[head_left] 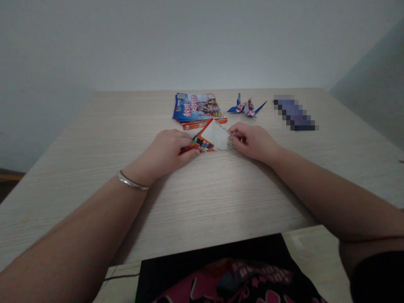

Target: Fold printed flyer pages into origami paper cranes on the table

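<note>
Paper (216, 136), partly folded, spans the gap between left hand (168, 151) and right hand (253, 142). Left thumb and fingers pinch its left end; right ones grip its right edge. Leaflet stack (195, 109) beyond left hand; blue origami (240, 108) beyond right.

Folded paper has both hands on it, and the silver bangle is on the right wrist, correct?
Not quite: the head view shows the silver bangle on the left wrist, not the right. The rest stands: the left hand and the right hand are both on the folded paper.
</note>
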`<state>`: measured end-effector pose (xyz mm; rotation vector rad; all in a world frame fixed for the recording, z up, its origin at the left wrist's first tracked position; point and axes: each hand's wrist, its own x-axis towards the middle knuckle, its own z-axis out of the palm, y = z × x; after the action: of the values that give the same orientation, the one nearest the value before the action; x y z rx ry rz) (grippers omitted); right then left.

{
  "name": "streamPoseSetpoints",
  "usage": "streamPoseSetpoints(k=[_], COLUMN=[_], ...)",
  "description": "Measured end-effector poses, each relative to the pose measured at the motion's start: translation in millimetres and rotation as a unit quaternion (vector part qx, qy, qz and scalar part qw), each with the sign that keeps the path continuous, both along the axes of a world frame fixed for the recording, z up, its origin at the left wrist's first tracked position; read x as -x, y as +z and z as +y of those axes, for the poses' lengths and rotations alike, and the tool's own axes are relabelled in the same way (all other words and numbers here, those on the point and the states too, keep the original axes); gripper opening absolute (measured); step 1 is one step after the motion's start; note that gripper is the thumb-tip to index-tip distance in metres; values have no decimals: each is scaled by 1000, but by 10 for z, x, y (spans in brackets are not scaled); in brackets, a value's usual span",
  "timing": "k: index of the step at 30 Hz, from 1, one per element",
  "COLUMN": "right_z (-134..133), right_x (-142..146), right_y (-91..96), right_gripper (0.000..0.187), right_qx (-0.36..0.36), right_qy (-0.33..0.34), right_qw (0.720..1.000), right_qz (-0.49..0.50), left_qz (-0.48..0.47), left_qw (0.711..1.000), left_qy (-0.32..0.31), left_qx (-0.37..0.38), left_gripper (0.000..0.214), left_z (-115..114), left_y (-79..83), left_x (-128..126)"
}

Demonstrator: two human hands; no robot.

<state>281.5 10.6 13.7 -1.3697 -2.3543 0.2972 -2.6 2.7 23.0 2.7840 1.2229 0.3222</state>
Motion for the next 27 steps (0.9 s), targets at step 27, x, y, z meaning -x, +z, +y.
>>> streamPoseSetpoints(k=[27], right_z=[204], right_x=[-315], right_y=[-52], right_gripper=[49], right_qx=[141], right_qy=[0], right_qw=[988], right_qz=[59], left_qz=[-21], left_qw=[996], left_qy=[79], left_qx=[24], left_gripper=[51], left_z=[96], left_y=[-107], left_x=[160])
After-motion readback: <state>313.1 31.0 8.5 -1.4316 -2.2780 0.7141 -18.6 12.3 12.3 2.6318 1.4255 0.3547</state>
